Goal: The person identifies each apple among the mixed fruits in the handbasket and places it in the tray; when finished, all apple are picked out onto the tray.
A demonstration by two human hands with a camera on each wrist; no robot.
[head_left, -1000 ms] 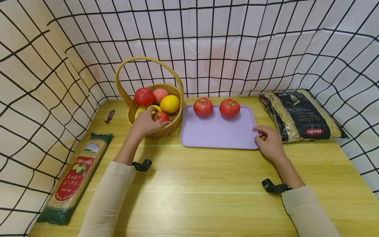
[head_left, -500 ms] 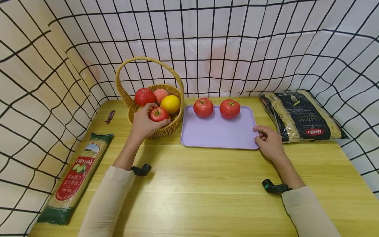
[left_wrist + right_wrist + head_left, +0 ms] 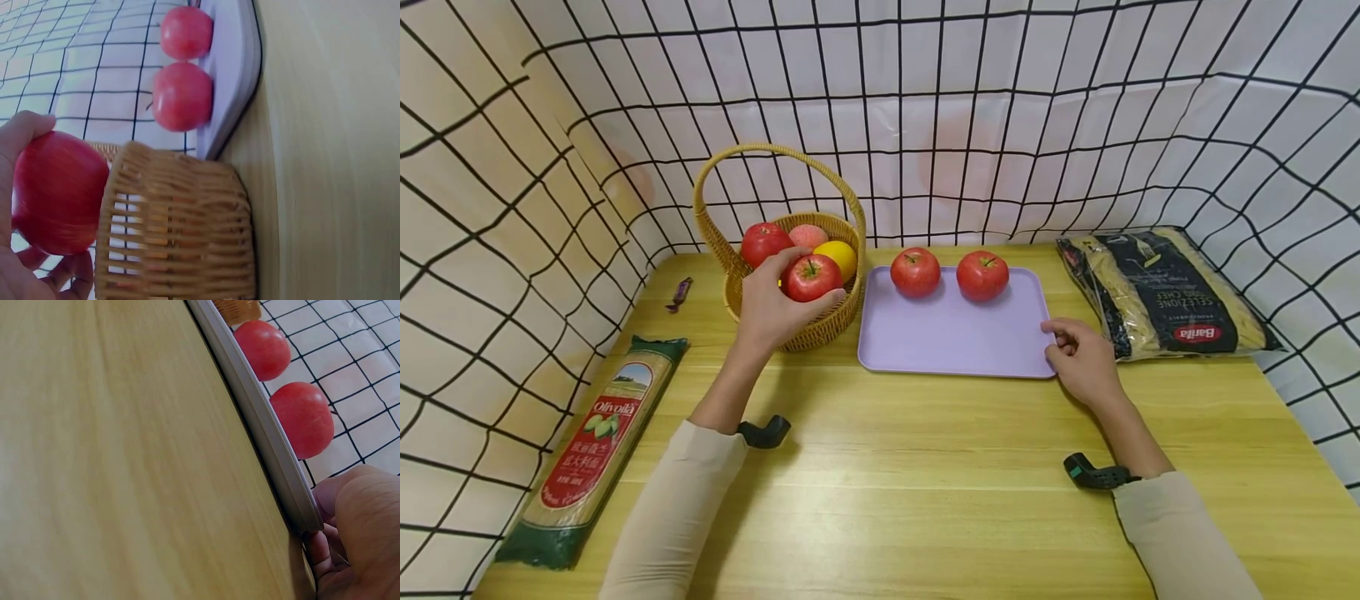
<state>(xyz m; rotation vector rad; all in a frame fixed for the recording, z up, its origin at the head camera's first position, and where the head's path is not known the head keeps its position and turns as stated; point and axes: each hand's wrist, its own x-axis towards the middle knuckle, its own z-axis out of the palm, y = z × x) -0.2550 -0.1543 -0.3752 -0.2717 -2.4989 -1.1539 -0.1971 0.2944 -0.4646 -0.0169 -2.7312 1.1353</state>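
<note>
My left hand (image 3: pixel 769 308) grips a red apple (image 3: pixel 814 278) by its sides, thumb and fingers around it, above the front of the wicker basket (image 3: pixel 820 333). In the left wrist view the held apple (image 3: pixel 59 192) is beside the basket's woven wall (image 3: pixel 181 219). Inside the basket show another red apple (image 3: pixel 765 245), a pinkish peach-like fruit (image 3: pixel 808 237) and a lemon (image 3: pixel 841 258). Two red apples (image 3: pixel 914 272) (image 3: pixel 982 276) sit along the back of a purple tray (image 3: pixel 955 333). My right hand (image 3: pixel 1082 360) pinches that tray's right edge, thumb above in the right wrist view.
A bag of Barilla pasta (image 3: pixel 1172 292) lies right of the tray. On the left is a long pack of Olivoilà spaghetti (image 3: pixel 595 450), with a small wrapped candy (image 3: pixel 681 293) behind it. A grid-patterned cloth (image 3: pixel 955 125) encloses the table's back and sides.
The left hand has raised the apple from among the basket's fruit and shifted it slightly right, now partly covering the lemon. The right hand and the tray have stayed put.
</note>
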